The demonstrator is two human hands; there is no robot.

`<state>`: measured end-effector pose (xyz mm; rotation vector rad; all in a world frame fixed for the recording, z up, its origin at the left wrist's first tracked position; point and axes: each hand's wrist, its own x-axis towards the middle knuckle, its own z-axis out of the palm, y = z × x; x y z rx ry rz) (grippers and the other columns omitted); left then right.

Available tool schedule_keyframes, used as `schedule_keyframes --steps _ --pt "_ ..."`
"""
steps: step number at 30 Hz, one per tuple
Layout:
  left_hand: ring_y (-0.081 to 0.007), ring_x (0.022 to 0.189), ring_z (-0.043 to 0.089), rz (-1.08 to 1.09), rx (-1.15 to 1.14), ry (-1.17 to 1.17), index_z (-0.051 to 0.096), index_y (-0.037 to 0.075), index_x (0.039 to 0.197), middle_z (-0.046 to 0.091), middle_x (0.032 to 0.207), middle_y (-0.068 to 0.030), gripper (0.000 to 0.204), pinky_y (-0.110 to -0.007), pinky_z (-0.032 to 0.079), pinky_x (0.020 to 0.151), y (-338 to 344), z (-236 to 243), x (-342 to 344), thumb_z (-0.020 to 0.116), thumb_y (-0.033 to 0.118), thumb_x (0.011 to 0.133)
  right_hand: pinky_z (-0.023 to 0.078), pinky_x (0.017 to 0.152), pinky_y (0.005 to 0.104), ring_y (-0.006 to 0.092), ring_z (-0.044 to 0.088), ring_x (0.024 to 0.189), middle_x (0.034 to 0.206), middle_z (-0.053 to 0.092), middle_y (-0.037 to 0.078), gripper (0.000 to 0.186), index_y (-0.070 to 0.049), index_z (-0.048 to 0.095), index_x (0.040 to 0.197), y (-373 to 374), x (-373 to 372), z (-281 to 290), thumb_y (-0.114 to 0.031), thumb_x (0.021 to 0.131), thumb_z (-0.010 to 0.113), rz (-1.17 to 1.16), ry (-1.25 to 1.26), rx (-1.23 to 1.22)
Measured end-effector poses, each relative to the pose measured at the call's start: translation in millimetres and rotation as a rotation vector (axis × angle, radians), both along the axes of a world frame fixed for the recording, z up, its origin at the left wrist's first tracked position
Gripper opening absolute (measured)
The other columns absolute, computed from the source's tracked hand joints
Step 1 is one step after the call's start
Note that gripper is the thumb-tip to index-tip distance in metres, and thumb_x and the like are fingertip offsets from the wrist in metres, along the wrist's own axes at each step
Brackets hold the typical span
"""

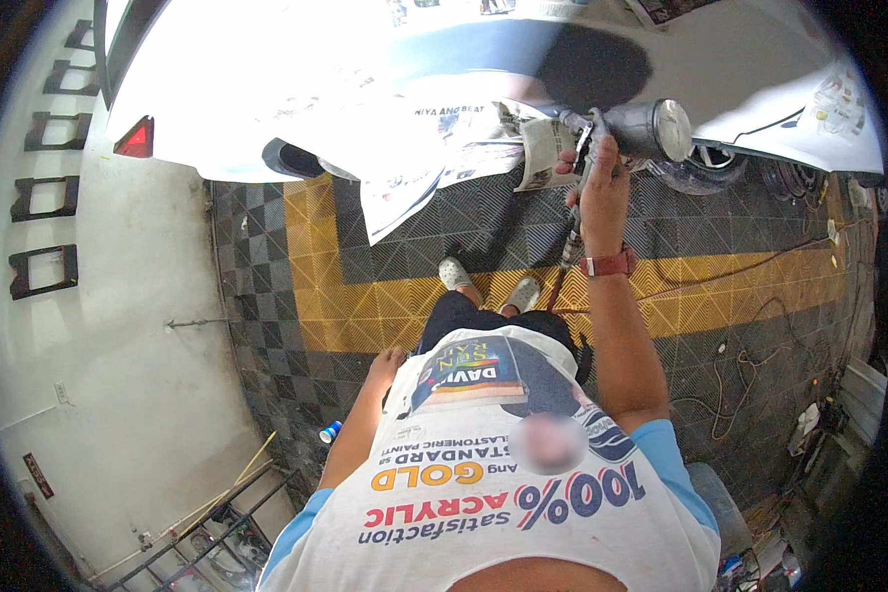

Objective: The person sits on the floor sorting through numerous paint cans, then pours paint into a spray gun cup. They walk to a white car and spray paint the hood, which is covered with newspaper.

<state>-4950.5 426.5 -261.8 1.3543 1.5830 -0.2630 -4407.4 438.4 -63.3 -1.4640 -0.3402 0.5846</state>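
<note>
My right hand (602, 192) is wrapped around the handle of a spray gun (646, 131) with a round metal cup. It is raised beside a brightly lit white car body (237, 89). A hose (568, 252) hangs from the gun's handle and runs down past my wrist. Newspaper sheets (405, 187) cover part of the car's side, and one piece hangs close to the gun. Low by my thigh hangs my left hand (387, 365), away from the car. Its fingers are mostly hidden, and nothing shows in it.
Black and yellow floor tiles (385, 311) lie under my feet. Hoses and cords (745, 365) trail over the floor at right. A wheel (701, 170) shows under the car. A white wall with black brackets (44, 197) stands at left; a metal rack (222, 538) is at lower left.
</note>
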Motion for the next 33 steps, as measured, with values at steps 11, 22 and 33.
schedule_keyframes --steps 11,22,33 --pt "-0.0169 0.092 0.065 0.024 0.100 -0.135 0.061 -0.002 0.127 0.071 0.101 -0.0094 0.047 -0.032 0.050 0.085 38 1 39 0.057 0.036 0.101 0.046 0.040 0.0178 0.0114 0.068 0.067 0.081 0.069 0.007 0.058 -0.002 0.062 0.112 28 -24 28 -0.055 0.105 0.039 0.176 0.012 0.044" --pt "-0.0116 0.075 0.057 -0.044 0.039 -0.104 0.066 0.000 0.113 0.065 0.084 -0.0029 0.038 -0.029 0.046 0.070 7 -4 24 0.057 0.035 0.102 0.038 0.037 0.0204 0.0055 0.050 0.041 0.073 0.066 0.004 0.060 0.001 0.065 0.114 66 -67 35 -0.053 0.105 0.041 0.270 -0.073 0.104" --pt "-0.0138 0.078 0.060 -0.003 0.016 -0.089 0.066 -0.002 0.114 0.067 0.085 -0.0058 0.041 -0.030 0.047 0.073 6 -21 -14 0.056 0.036 0.102 0.050 0.055 0.0264 0.0123 0.064 0.065 0.078 0.067 0.006 0.055 0.002 0.064 0.111 45 -60 -15 -0.049 0.105 0.045 0.220 -0.027 0.037"
